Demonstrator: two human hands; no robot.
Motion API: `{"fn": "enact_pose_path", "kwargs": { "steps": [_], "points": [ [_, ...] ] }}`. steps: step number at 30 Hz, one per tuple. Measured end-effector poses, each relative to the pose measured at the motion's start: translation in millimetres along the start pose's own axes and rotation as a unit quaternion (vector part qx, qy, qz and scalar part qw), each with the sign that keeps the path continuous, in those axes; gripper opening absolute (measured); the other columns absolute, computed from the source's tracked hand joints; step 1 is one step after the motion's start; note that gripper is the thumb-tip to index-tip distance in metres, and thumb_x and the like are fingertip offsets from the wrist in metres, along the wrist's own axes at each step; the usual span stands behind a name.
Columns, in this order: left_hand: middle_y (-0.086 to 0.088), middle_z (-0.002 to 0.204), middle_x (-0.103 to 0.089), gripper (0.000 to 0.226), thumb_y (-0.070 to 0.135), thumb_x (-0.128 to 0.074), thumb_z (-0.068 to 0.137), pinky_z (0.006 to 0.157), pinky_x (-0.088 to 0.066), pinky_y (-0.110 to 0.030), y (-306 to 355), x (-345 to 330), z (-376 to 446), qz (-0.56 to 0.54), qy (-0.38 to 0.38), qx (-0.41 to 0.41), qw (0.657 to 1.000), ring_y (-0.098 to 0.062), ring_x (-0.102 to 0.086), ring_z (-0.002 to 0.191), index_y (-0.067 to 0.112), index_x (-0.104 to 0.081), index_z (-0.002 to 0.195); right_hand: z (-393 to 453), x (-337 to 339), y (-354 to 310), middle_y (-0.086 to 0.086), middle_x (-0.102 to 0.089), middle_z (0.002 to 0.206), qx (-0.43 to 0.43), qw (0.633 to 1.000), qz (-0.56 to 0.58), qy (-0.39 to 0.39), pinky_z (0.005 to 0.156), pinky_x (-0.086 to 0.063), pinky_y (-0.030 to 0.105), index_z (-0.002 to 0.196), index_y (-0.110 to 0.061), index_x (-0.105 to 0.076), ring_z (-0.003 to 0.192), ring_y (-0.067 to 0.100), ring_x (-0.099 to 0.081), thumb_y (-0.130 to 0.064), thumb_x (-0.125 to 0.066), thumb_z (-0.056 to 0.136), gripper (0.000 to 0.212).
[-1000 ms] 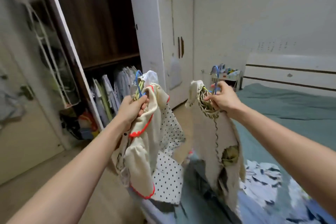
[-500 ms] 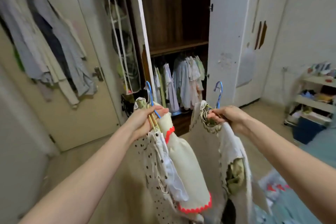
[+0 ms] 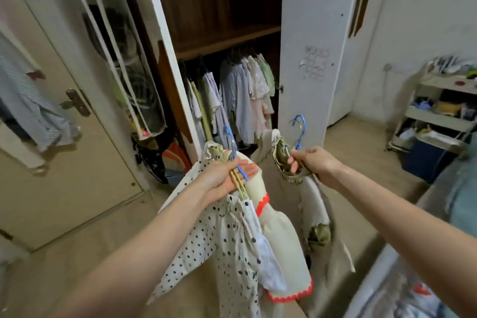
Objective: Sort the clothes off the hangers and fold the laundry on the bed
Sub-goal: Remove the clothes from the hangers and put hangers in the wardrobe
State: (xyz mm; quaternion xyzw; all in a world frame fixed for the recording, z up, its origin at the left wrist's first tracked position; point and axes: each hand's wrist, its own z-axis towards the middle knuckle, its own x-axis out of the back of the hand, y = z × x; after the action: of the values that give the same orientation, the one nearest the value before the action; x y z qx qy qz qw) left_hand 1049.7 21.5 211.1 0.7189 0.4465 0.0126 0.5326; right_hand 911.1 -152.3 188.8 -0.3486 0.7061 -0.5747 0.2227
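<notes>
My left hand [image 3: 227, 178] is turned palm up with its fingers stretched out. A bundle of hangers [image 3: 238, 181], blue and yellow-green, lies across the palm. From them hang a polka-dot garment [image 3: 222, 245] and a cream dress with red trim [image 3: 281, 248]. My right hand [image 3: 313, 162] grips the neck of a blue hanger [image 3: 299, 131]. That hanger carries a beige garment with a green ruffled collar [image 3: 309, 204]. Both hands are held up in front of the open wardrobe [image 3: 222, 20].
Small clothes [image 3: 242, 95] hang on the wardrobe's lower rail. A mesh organiser [image 3: 129, 72] hangs on the left wardrobe door. Shirts [image 3: 33, 111] hang on the room door at left. A shelf cart [image 3: 438, 111] stands at right. The bed edge [image 3: 426, 253] runs along the lower right.
The view has swung left from the bed toward the wardrobe and closer to it. My left hand's fingers have uncurled from around the hangers. My right hand still grips its hanger.
</notes>
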Motion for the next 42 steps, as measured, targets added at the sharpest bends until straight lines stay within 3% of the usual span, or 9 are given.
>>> {"fn": "enact_pose_path", "kwargs": {
  "steps": [11,16,21,24,28,30,34,38,42],
  "points": [
    [-0.014,0.064,-0.070,0.020,-0.002,-0.039,0.100,0.056,-0.057,-0.029,74.4,-38.9,195.0,0.011,-0.077,0.076,0.994,-0.018,-0.070,0.054,-0.003,-0.056,0.091,135.4,21.9,-36.0,0.005,-0.055,0.062,0.009,0.993,-0.077,0.085,0.050,-0.038,0.013,0.094,-0.001,-0.072,0.052,0.011,-0.045,-0.015,-0.052,0.098,0.024],
    [-0.012,0.063,-0.070,0.021,-0.001,-0.040,0.100,0.058,-0.058,-0.029,98.9,-60.7,269.9,0.042,-0.071,0.081,0.993,-0.017,-0.070,0.054,-0.003,-0.058,0.090,214.1,41.7,-44.3,0.004,-0.049,0.063,0.024,0.993,-0.040,0.106,0.061,-0.032,0.024,0.096,0.001,-0.060,0.060,0.015,-0.040,-0.010,-0.053,0.097,0.013],
    [-0.012,0.059,-0.069,0.024,-0.007,-0.034,0.100,0.088,-0.049,-0.031,122.2,-87.4,365.7,0.025,-0.027,0.046,0.998,-0.016,-0.069,0.052,-0.006,-0.056,0.090,310.0,82.8,-52.8,0.003,-0.070,0.076,0.025,0.998,-0.017,0.056,0.064,-0.042,0.029,0.099,-0.007,-0.054,0.062,0.012,-0.059,-0.015,-0.045,0.102,0.012],
    [-0.017,0.070,-0.069,0.022,-0.012,-0.032,0.098,0.071,-0.053,-0.026,139.2,-100.7,419.0,-0.001,0.017,0.020,1.000,-0.019,-0.070,0.059,-0.008,-0.054,0.100,371.7,110.7,-62.2,0.000,-0.074,0.076,0.005,1.000,-0.011,0.013,0.066,-0.046,0.028,0.098,-0.004,-0.049,0.057,0.006,-0.063,-0.014,-0.044,0.102,0.011],
    [-0.014,0.076,-0.064,0.018,-0.009,-0.036,0.099,0.079,-0.053,-0.025,149.1,-107.2,479.8,-0.035,0.054,-0.005,0.998,-0.018,-0.064,0.068,-0.005,-0.054,0.098,453.5,127.2,-69.8,-0.003,-0.073,0.069,-0.003,0.995,-0.083,-0.051,0.066,-0.047,0.024,0.086,-0.005,-0.050,0.057,0.013,-0.062,-0.011,-0.043,0.102,0.018],
    [-0.008,0.062,-0.062,0.016,-0.005,-0.043,0.098,0.061,-0.056,-0.020,149.9,-103.1,502.8,-0.033,0.071,-0.006,0.997,-0.011,-0.063,0.054,-0.003,-0.055,0.087,493.5,123.4,-69.1,0.000,-0.071,0.064,0.001,0.993,-0.102,-0.063,0.067,-0.043,0.036,0.095,-0.003,-0.046,0.057,0.023,-0.056,-0.012,-0.045,0.101,0.011],
    [-0.009,0.066,-0.058,0.012,-0.002,-0.047,0.097,0.048,-0.053,-0.021,158.2,-82.3,546.9,-0.066,0.137,-0.023,0.988,-0.013,-0.057,0.051,-0.003,-0.057,0.092,575.8,107.3,-64.6,-0.003,-0.059,0.046,0.012,0.985,-0.164,-0.053,0.052,-0.038,0.031,0.083,-0.011,-0.045,0.049,0.020,-0.049,-0.009,-0.049,0.098,0.016],
    [-0.012,0.073,-0.055,0.018,-0.004,-0.044,0.098,0.050,-0.055,-0.021,180.8,-70.9,592.9,-0.067,0.169,-0.042,0.982,-0.018,-0.054,0.066,0.000,-0.056,0.085,646.4,98.5,-69.8,0.019,-0.064,0.079,0.094,0.932,-0.349,-0.028,0.064,-0.043,0.033,0.087,-0.005,-0.054,0.071,0.032,-0.060,-0.008,-0.051,0.096,0.010],
    [-0.009,0.055,-0.051,0.030,-0.009,-0.037,0.097,0.058,-0.048,-0.026,203.6,-67.5,649.1,-0.069,0.178,-0.060,0.980,-0.018,-0.044,0.061,0.005,-0.052,0.075,709.5,91.9,-78.5,0.026,-0.060,0.093,0.115,0.888,-0.443,-0.048,0.072,-0.040,0.036,0.088,-0.007,-0.048,0.084,0.035,-0.055,-0.016,-0.051,0.096,0.013]
  ]
}}
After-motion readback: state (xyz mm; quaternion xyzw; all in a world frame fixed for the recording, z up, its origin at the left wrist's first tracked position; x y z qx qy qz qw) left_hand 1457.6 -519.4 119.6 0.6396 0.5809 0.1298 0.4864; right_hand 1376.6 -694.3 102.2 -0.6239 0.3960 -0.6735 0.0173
